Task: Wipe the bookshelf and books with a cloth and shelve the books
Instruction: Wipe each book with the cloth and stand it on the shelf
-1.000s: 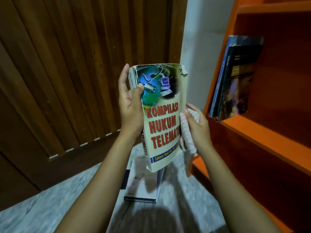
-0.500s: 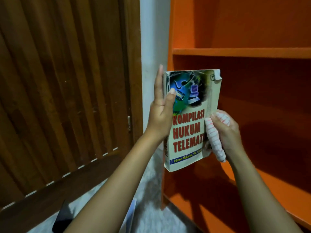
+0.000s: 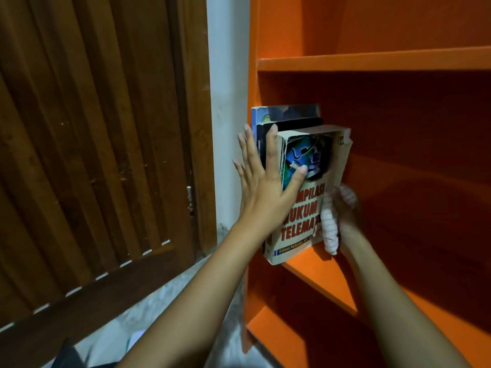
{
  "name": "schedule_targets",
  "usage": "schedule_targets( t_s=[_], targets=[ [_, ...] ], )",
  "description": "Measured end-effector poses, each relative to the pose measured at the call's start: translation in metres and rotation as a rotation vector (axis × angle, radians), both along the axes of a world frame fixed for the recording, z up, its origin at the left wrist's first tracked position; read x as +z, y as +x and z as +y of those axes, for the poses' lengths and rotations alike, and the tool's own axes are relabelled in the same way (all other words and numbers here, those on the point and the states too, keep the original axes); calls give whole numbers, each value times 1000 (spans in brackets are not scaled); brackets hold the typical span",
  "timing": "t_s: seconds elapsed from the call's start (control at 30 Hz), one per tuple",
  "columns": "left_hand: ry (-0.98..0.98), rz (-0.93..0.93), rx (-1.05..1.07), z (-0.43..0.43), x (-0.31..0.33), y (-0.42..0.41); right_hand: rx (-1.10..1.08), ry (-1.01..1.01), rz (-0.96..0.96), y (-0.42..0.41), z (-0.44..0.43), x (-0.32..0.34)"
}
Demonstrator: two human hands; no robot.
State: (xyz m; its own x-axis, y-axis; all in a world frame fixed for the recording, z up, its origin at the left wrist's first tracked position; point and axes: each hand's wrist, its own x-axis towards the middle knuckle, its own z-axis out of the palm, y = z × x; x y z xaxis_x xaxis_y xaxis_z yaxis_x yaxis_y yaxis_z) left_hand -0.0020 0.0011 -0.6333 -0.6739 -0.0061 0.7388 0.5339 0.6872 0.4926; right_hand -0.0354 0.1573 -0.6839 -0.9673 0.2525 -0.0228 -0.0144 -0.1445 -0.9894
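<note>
A worn paperback with red title letters (image 3: 309,208) stands on the middle board of the orange bookshelf (image 3: 321,277), against two other upright books (image 3: 289,115) at the shelf's left end. My left hand (image 3: 263,192) grips its spine edge, thumb on the cover, fingers spread along the other books' spines. My right hand (image 3: 345,216) is behind the paperback's free edge, holding a rolled white cloth with red lines (image 3: 329,229) and touching the book.
A brown slatted wooden door (image 3: 93,155) fills the left, with a strip of white wall (image 3: 225,102) beside the shelf. Another orange board (image 3: 372,62) runs above. Books or papers lie on the pale floor (image 3: 132,338) at the bottom left.
The view swung right toward the shelf. Both hands carried the paperback from mid-air in front of the door onto the middle board, up against the two standing books.
</note>
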Motion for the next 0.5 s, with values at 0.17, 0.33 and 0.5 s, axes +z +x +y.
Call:
schedule_targets(
  t_s=[0.17, 0.33, 0.5],
  targets=[
    [-22, 53, 77, 1, -3, -10, 37, 32, 43, -22, 3, -15],
    [53, 70, 69, 4, -3, -17, 28, 77, 262, -24, 1, -12],
    [73, 73, 45, 3, -1, -16, -18, 111, 187, -26, 3, -14]
  ],
)
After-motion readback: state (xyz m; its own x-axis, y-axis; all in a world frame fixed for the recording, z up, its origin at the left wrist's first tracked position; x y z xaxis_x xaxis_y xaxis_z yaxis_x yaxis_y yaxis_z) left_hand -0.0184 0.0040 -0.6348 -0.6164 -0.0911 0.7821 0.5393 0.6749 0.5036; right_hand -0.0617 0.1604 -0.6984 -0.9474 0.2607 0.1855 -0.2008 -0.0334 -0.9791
